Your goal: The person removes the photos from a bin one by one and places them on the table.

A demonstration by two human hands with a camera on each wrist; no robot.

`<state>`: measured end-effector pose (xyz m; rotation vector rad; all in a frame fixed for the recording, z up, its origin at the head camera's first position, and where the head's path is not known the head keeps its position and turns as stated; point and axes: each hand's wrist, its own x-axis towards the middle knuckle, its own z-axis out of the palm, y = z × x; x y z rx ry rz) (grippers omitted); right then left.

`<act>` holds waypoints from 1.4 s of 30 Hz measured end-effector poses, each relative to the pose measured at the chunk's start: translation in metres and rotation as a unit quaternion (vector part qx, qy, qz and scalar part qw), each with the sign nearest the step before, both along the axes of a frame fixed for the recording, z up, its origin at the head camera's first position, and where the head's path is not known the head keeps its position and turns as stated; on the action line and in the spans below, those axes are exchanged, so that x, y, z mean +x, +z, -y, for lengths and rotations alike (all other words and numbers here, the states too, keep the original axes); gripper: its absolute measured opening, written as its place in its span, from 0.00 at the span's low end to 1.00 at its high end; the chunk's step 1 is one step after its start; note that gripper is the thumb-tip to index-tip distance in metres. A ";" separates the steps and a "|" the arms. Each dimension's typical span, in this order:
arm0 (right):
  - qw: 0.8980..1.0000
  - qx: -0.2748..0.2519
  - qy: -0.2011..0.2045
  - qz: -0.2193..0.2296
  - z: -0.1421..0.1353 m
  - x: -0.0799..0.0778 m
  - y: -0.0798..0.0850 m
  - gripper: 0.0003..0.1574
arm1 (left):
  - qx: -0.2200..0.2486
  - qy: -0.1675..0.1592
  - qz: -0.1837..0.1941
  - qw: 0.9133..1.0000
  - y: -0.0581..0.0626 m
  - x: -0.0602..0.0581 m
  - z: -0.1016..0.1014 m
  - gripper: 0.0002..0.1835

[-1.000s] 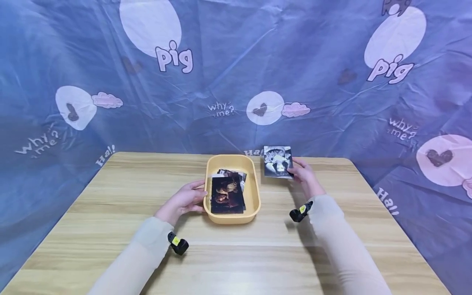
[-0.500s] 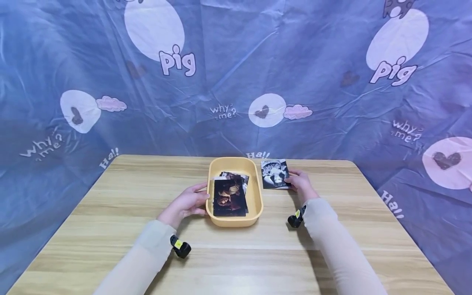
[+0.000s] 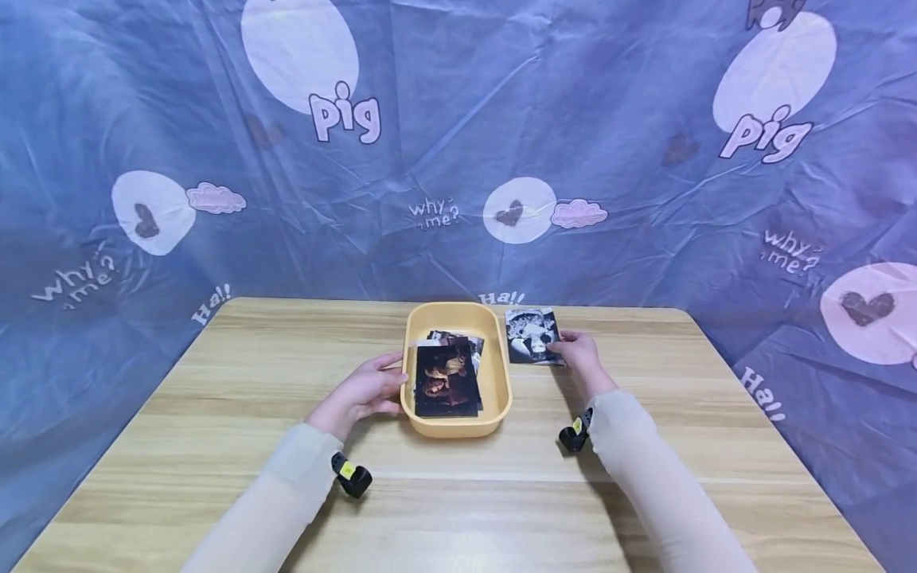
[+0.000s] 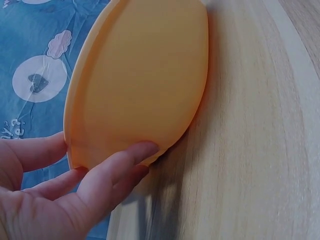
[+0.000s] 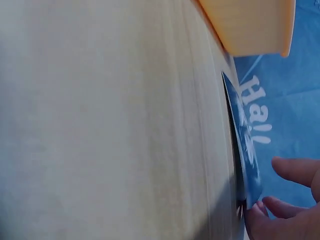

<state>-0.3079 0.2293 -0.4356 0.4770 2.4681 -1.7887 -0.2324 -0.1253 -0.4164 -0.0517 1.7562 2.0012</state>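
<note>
My left hand is at the left side of a yellow tray. In the left wrist view, its fingertips press the outer wall while others meet the rim. Inside the tray lie several overlapping pictures, the top one a dark picture of figures. To the right of the tray, my right hand holds the right edge of a black-and-white picture, with a fingertip over its face. In the right wrist view this picture is low over the tabletop, its far corner slightly raised.
The light wood table ends at a back edge close behind the tray and the picture. A blue printed cloth hangs behind and at both sides. Each wrist carries a small black camera.
My right hand has lowered the black-and-white picture toward the table and moved it slightly left, close beside the tray. My left hand stays at the tray's side.
</note>
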 end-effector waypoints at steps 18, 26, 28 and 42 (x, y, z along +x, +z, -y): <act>0.981 -0.192 0.029 -0.016 0.051 0.014 0.061 0.45 | 0.007 -0.004 0.005 1.000 0.005 -0.006 0.005 0.36; 0.975 -0.205 0.078 -0.023 0.101 0.037 0.071 0.43 | 0.006 -0.008 0.003 1.000 0.003 -0.006 0.004 0.35; 0.975 -0.203 0.091 -0.017 0.112 0.043 0.069 0.43 | 0.005 -0.008 0.003 1.000 0.003 -0.005 0.004 0.35; 0.979 -0.164 0.108 0.053 0.152 0.063 0.041 0.46 | 0.006 -0.009 -0.003 1.000 0.001 -0.005 0.004 0.35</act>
